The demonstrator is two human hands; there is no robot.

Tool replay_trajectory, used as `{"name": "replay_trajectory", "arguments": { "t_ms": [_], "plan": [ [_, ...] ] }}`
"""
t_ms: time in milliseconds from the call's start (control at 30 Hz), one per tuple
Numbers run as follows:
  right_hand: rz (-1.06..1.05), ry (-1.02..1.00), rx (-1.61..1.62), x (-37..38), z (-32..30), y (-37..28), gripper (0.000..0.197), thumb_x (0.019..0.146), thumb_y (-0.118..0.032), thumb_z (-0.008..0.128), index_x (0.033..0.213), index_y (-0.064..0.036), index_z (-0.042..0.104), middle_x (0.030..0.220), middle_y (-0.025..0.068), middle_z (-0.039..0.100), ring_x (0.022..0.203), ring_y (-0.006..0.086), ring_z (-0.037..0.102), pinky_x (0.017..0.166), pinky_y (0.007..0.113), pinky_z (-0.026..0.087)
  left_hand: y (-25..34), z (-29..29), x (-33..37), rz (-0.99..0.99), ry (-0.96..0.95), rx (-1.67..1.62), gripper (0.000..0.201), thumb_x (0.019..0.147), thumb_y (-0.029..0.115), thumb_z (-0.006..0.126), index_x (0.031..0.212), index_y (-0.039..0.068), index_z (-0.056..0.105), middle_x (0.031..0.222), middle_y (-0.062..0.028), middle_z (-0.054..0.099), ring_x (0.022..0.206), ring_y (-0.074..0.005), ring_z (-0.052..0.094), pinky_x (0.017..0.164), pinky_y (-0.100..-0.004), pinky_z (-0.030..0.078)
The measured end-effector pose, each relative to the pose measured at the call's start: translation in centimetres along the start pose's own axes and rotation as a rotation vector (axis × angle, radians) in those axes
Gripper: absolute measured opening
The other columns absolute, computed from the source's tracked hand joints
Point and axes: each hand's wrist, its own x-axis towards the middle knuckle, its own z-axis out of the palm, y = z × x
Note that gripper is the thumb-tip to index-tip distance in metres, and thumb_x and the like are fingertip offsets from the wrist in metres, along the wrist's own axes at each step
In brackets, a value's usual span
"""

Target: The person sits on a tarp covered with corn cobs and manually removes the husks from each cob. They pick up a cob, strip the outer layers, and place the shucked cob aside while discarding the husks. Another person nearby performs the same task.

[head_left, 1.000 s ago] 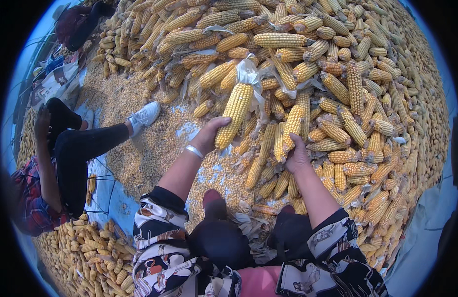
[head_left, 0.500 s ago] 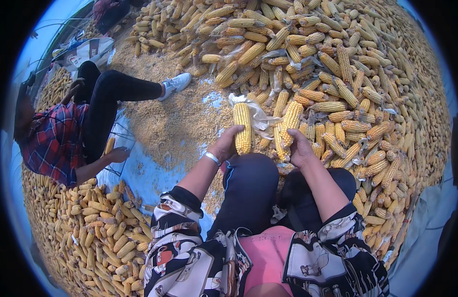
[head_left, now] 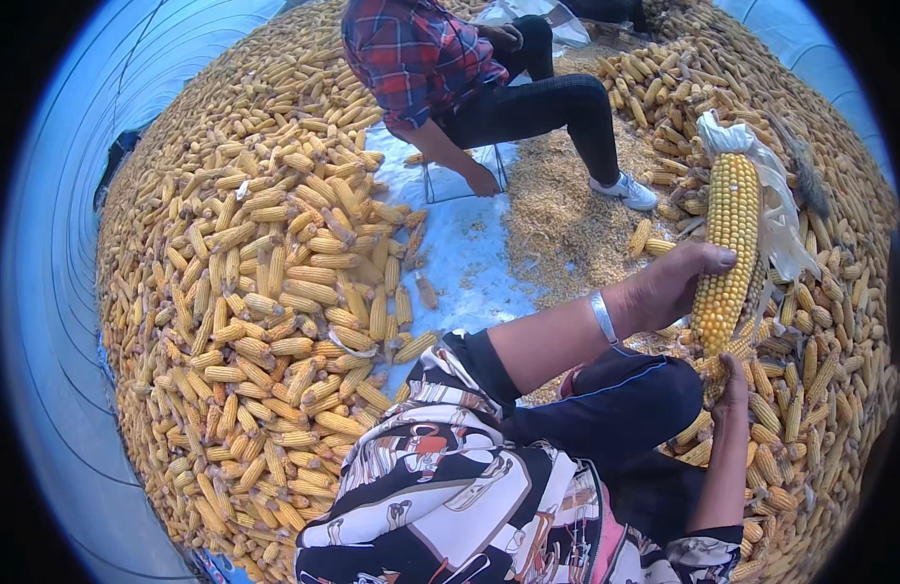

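My left hand [head_left: 669, 284] grips a yellow corn cob [head_left: 730, 219] upright, with the thumb across its kernels. Pale, dry husk [head_left: 783, 209] hangs from the top and far side of this cob. Just below it, my right hand [head_left: 730, 384] is closed around more yellow corn [head_left: 713, 367], mostly hidden by the fingers and the first cob. I cannot tell how many cobs the right hand holds. Both hands are close together beyond my dark-trousered knee [head_left: 654, 389], over the heap of cobs on the right.
A large heap of corn cobs [head_left: 265, 331] fills the left side, and another pile [head_left: 810, 389] lies on the right. Loose kernels [head_left: 562, 204] cover part of a pale blue sheet [head_left: 450, 253]. A person in a checked shirt [head_left: 416, 58] sits by a thin metal frame [head_left: 464, 175].
The view has swung left, so everything sits further right. My hands, apart before, are now close together, with the left hand's cob held above the right hand's corn.
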Motion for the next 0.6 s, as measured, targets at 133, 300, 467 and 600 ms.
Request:
{"name": "replay_trajectory", "arguments": {
  "t_ms": [133,300,467,600],
  "plan": [
    [-0.351,-0.39,-0.142,0.2,16.4,-1.2,0.055,0.088,-0.029,0.062,0.135,-0.0052,0.047,0.125,0.0099,0.058,0.114,0.0244,0.058,0.097,0.042,0.05,6.1,6.7,-4.4,0.104,-0.111,-0.062,0.058,0.083,0.036,0.064,0.124,-0.004,0.051,0.108,-0.0136,0.065,0.094,-0.0215,0.066,0.086,-0.0358,0.055],
    [-0.374,-0.872,-0.014,-6.8,29.6,2.5,0.056,0.093,-0.032,0.058,0.139,-0.0049,0.042,0.131,0.0095,0.054,0.118,0.0227,0.055,0.098,0.038,0.049,7.3,10.1,-8.6,0.139,-0.004,0.044,0.085,0.069,0.041,0.074,0.133,-0.006,0.044,0.119,-0.0215,0.061,0.105,-0.0292,0.064,0.094,-0.0443,0.053],
    [-0.284,-0.532,0.102,-9.4,18.0,1.7,0.058,0.097,-0.036,0.054,0.143,-0.0045,0.038,0.136,0.009,0.049,0.122,0.0209,0.052,0.1,0.035,0.048,3.4,5.8,-9.2,0.048,0.005,0.087,0.066,0.08,0.039,0.068,0.126,-0.005,0.05,0.112,-0.0133,0.063,0.102,-0.0239,0.064,0.093,-0.0368,0.052],
    [-0.496,-0.705,0.254,-11.6,8.8,3.0,0.094,0.081,-0.044,0.074,0.15,-0.0069,0.022,0.147,0.0142,0.038,0.129,0.0291,0.049,0.098,0.044,0.05,-3.6,3.6,-6.6,-0.134,0.197,0.338,0.049,0.087,0.026,0.066,0.124,-0.001,0.05,0.109,-0.0082,0.061,0.099,-0.0175,0.061,0.092,-0.0331,0.049]
  ]
}}
